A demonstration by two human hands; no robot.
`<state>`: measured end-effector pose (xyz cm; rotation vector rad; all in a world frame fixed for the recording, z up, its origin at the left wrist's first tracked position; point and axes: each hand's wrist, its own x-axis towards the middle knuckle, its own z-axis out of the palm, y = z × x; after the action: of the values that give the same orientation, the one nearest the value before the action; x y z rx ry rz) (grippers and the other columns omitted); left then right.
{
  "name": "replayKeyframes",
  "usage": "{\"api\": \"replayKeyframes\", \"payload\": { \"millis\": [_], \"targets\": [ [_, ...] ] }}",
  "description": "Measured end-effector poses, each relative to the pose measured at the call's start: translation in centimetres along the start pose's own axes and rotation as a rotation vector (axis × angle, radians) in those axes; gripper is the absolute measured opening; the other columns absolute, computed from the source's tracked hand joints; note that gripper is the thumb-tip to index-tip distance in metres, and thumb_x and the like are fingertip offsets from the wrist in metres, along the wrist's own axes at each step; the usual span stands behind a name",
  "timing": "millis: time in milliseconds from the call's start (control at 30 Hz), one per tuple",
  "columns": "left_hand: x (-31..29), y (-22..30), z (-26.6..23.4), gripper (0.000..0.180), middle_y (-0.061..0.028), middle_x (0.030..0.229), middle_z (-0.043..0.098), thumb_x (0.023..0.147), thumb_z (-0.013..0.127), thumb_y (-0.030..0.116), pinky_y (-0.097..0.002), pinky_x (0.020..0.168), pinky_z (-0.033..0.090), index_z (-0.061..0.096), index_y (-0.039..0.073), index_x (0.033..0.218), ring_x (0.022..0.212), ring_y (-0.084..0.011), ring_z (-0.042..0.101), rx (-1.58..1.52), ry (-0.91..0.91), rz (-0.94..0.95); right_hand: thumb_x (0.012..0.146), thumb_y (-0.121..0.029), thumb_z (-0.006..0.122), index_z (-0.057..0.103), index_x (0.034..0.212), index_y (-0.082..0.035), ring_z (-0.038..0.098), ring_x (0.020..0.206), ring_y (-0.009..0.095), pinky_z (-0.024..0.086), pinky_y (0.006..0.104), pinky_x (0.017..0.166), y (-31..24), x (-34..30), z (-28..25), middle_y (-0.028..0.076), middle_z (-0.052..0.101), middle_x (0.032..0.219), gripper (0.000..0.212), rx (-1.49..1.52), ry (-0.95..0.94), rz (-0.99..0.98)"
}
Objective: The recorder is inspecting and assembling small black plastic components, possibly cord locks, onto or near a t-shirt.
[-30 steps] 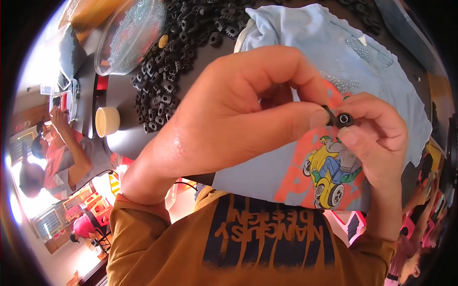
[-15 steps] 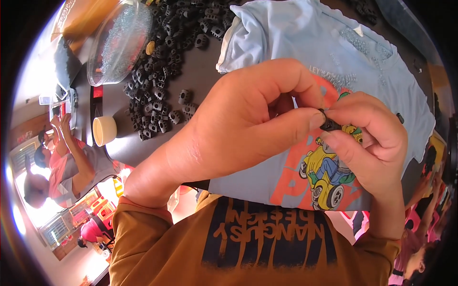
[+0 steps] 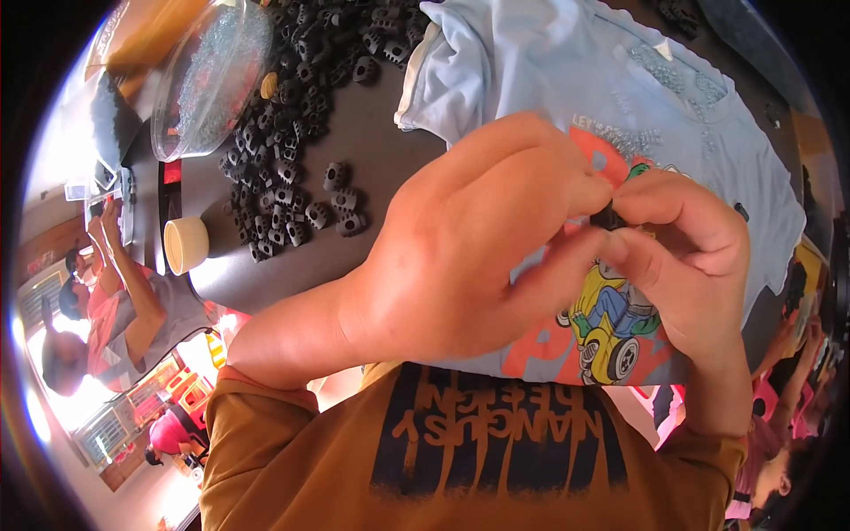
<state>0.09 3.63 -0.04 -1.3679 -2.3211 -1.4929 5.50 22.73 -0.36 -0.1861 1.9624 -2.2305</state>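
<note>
My left hand [image 3: 469, 257] and my right hand [image 3: 686, 265] meet above a light blue T-shirt [image 3: 522, 66] spread on the table. Between their fingertips is a small black plastic piece [image 3: 606, 218], mostly covered by the fingers. The right thumb and index finger pinch it from the right. On its other side, the left fingers are curled in and closed on it. Tiny silvery bits [image 3: 666, 75] lie scattered on the shirt near its neckline. A loose black piece [image 3: 741, 211] rests on the cloth beyond my right hand.
A heap of pierced black plastic pieces [image 3: 288, 168] covers the dark table [image 3: 372, 133] to the left. Beside it are a clear round tray [image 3: 159, 133] of silvery bits and a cream cup [image 3: 186, 246]. Other people sit at the far left and right.
My left hand has rolled over, its back turning more upward and its fingers curling closer round the black piece. The right hand has shifted slightly left, still pinching.
</note>
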Motion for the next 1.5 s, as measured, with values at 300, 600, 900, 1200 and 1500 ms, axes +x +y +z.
{"api": "replayKeyframes", "payload": {
  "millis": [300, 600, 900, 1200, 1500],
  "targets": [
    [0.4, 0.1, 1.5, 0.046, -0.0150, 0.098, 0.055, 0.062, 0.079, 0.001, -0.0234, 0.055, 0.050, 0.055, -0.004, 0.101, 0.066, -0.0135, 0.057, 0.156, 0.087, 0.133, 0.076, 0.004, 0.066, 0.060, 0.094, 0.000, 0.060, 0.085, 0.015, 0.048, 0.0255, 0.077, 0.1, -0.2, 0.2, 0.010, 0.063, 0.094, 0.019, 0.489, 0.045, 0.151],
    [0.1, -0.8, 2.1, 0.044, -0.0145, 0.094, 0.056, 0.063, 0.079, 0.000, -0.0236, 0.053, 0.050, 0.054, -0.005, 0.099, 0.066, -0.0143, 0.058, 0.227, 0.120, 0.275, 0.078, 0.003, 0.064, 0.060, 0.094, 0.001, 0.060, 0.083, 0.014, 0.048, 0.0252, 0.074, 0.4, -0.5, 0.4, 0.010, 0.063, 0.092, 0.016, 0.505, 0.081, 0.132],
    [0.0, -0.6, 1.5, 0.047, -0.0142, 0.092, 0.058, 0.060, 0.081, 0.000, -0.0238, 0.051, 0.049, 0.053, -0.001, 0.097, 0.063, -0.0143, 0.058, 0.160, 0.174, 0.187, 0.083, -0.004, 0.060, 0.060, 0.097, 0.002, 0.061, 0.083, 0.015, 0.049, 0.0267, 0.074, -0.3, -0.2, 0.4, 0.010, 0.064, 0.092, 0.015, 0.458, 0.043, 0.113],
    [0.5, 0.0, 2.0, 0.043, -0.0148, 0.086, 0.058, 0.060, 0.081, -0.001, -0.0252, 0.051, 0.049, 0.054, -0.003, 0.094, 0.063, -0.0167, 0.058, 0.200, 0.184, 0.201, 0.084, -0.008, 0.060, 0.062, 0.096, 0.003, 0.060, 0.081, 0.014, 0.046, 0.0251, 0.074, -0.6, -0.1, -0.4, 0.010, 0.065, 0.089, 0.016, 0.393, 0.073, 0.137],
    [0.0, 0.1, 1.1, 0.048, -0.0116, 0.094, 0.058, 0.061, 0.078, 0.000, -0.0290, 0.059, 0.047, 0.054, -0.001, 0.102, 0.069, -0.0195, 0.057, 0.203, 0.119, 0.148, 0.086, -0.002, 0.059, 0.062, 0.100, 0.002, 0.059, 0.086, 0.008, 0.048, 0.0203, 0.073, 0.1, -0.3, -0.2, 0.004, 0.064, 0.093, 0.015, 0.373, 0.042, 0.110]
  ]
}}
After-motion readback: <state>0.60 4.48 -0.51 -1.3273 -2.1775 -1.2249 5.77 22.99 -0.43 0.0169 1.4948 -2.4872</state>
